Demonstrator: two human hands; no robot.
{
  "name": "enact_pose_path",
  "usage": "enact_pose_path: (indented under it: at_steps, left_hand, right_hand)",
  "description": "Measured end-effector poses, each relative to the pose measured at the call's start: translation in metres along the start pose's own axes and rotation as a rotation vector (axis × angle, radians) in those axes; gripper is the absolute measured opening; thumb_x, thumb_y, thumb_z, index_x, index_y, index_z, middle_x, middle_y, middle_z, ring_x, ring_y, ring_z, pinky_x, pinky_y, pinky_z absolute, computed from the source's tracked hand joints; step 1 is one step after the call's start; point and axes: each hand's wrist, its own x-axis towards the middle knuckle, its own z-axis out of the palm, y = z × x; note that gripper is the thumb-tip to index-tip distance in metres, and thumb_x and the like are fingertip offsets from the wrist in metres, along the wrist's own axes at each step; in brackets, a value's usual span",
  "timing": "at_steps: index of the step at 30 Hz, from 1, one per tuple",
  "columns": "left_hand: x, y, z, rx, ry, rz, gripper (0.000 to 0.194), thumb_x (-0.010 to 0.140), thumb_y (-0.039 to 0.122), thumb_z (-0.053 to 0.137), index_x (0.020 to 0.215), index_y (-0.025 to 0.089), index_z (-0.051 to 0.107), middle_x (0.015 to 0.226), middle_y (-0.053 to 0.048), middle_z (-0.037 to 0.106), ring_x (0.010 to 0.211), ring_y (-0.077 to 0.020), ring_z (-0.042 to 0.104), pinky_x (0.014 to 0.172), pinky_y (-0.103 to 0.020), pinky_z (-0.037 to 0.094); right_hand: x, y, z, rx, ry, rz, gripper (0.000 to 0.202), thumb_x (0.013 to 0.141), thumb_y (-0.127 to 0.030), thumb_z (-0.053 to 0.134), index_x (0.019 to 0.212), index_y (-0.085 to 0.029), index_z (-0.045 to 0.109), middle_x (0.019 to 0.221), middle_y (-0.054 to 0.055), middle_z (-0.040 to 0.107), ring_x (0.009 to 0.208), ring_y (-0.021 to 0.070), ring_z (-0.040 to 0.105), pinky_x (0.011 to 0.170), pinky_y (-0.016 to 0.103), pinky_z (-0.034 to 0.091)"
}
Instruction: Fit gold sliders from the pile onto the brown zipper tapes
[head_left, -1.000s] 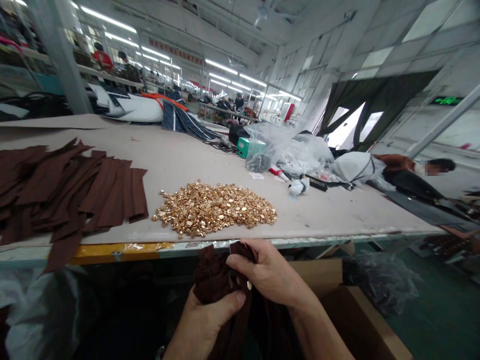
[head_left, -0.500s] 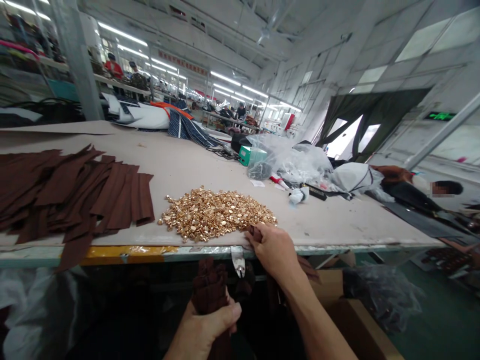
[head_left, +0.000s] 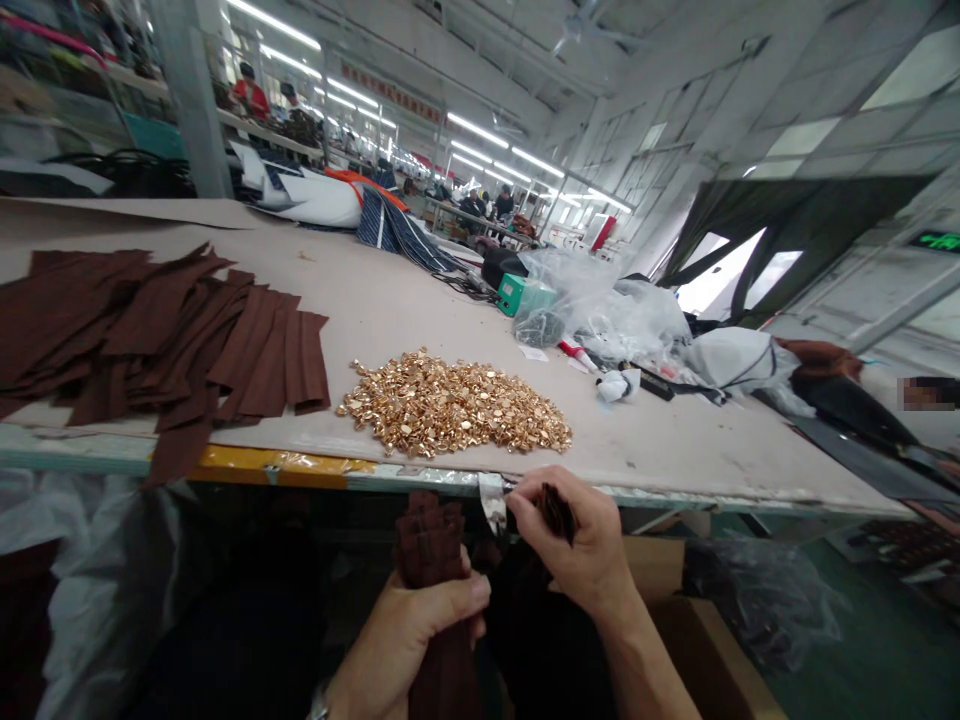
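No readable labels; red banner [head_left: 390, 92] too blurry. Left hand [head_left: 420, 625] grip clamped on brown strips bundle [head_left: 429, 535], right hand [head_left: 581, 540] pinching one brown strip [head_left: 556, 507], below the tan worktop [head_left: 420, 310] in a factory hall.

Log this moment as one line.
left hand: grips fabric bundle | right hand: pinches fabric strip | gold buttons: piled on table

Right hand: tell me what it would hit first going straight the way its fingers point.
Probably the silver clip hanging at the table edge, just left of the right hand; depth is unclear.
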Motion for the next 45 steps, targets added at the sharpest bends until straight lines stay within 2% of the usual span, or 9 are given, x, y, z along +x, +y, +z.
enact_pose_path:
  at_steps: [2,3,10,20,26,29,32,38,45]
  left_hand:
    - [0.001,-0.002,0.0,-0.006,-0.007,-0.005,0.015,0.064,0.017,0.074,0.076,0.016,0.064,0.058,0.001,0.061,0.052,-0.0105,0.051,0.054,-0.022,0.038]
    - [0.001,-0.003,0.001,-0.005,-0.01,-0.007,0.014,0.064,0.015,0.073,0.075,0.016,0.064,0.057,0.002,0.06,0.052,-0.0102,0.051,0.055,-0.022,0.038]
    - [0.006,-0.008,0.003,0.004,-0.037,-0.018,0.009,0.064,0.015,0.072,0.067,0.015,0.064,0.058,0.0,0.06,0.054,-0.0111,0.051,0.055,-0.023,0.039]
    - [0.008,-0.009,0.001,-0.03,-0.075,-0.044,0.011,0.064,0.017,0.073,0.073,0.015,0.067,0.065,-0.003,0.064,0.061,-0.0158,0.057,0.063,-0.031,0.045]
    - [0.009,-0.002,0.005,-0.056,-0.036,0.082,0.012,0.064,0.017,0.074,0.075,0.015,0.069,0.066,-0.002,0.064,0.062,-0.0143,0.056,0.064,-0.029,0.046]
    - [0.009,-0.001,0.006,-0.08,-0.085,0.087,0.014,0.063,0.015,0.073,0.076,0.016,0.069,0.063,-0.002,0.064,0.06,-0.0145,0.056,0.064,-0.03,0.046]
    - [0.012,-0.003,0.006,-0.09,-0.112,0.083,0.011,0.064,0.015,0.072,0.075,0.016,0.067,0.062,-0.002,0.064,0.059,-0.014,0.056,0.062,-0.029,0.045]
    - [0.01,-0.001,0.009,-0.077,-0.07,0.11,0.017,0.062,0.012,0.073,0.077,0.016,0.065,0.062,0.0,0.064,0.057,-0.0125,0.055,0.06,-0.027,0.044]
    - [0.006,0.005,0.014,-0.044,-0.04,0.131,0.017,0.059,0.013,0.073,0.074,0.016,0.066,0.06,0.0,0.064,0.057,-0.0127,0.055,0.061,-0.027,0.044]
  right_hand:
    - [-0.015,-0.004,-0.003,0.202,0.01,-0.125,0.004,0.085,-0.015,0.058,0.085,-0.018,0.06,0.075,0.002,0.065,0.069,0.0134,0.062,0.064,0.023,0.049]
    - [-0.021,-0.005,-0.003,0.258,0.006,-0.18,0.009,0.083,-0.012,0.06,0.089,-0.018,0.06,0.077,0.003,0.066,0.072,0.0141,0.064,0.067,0.024,0.051]
    - [-0.03,0.0,-0.002,0.17,-0.046,-0.352,0.023,0.078,-0.002,0.062,0.096,-0.017,0.061,0.091,0.007,0.07,0.083,0.016,0.068,0.074,0.025,0.055]
    - [-0.029,-0.003,-0.009,0.071,-0.123,-0.345,0.02,0.084,-0.007,0.055,0.1,-0.018,0.061,0.095,0.009,0.071,0.087,0.0188,0.069,0.075,0.029,0.057]
    - [-0.027,-0.007,-0.015,0.011,-0.179,-0.383,0.02,0.087,-0.011,0.051,0.105,-0.018,0.059,0.098,0.011,0.072,0.088,0.0214,0.069,0.074,0.032,0.057]
    - [-0.027,-0.007,-0.016,-0.021,-0.194,-0.396,0.018,0.088,-0.012,0.052,0.104,-0.017,0.058,0.098,0.011,0.072,0.087,0.0225,0.069,0.071,0.033,0.057]
    - [-0.028,-0.006,-0.014,-0.034,-0.191,-0.391,0.02,0.087,-0.011,0.053,0.106,-0.017,0.058,0.1,0.012,0.071,0.089,0.0231,0.069,0.072,0.034,0.058]
    - [-0.029,-0.004,-0.01,0.102,-0.123,-0.328,0.029,0.083,-0.006,0.055,0.108,-0.02,0.057,0.099,0.009,0.072,0.093,0.0191,0.068,0.078,0.029,0.057]
    - [-0.028,-0.003,-0.01,0.061,-0.127,-0.313,0.035,0.081,-0.001,0.05,0.108,-0.021,0.06,0.101,0.009,0.071,0.096,0.0186,0.067,0.079,0.029,0.057]
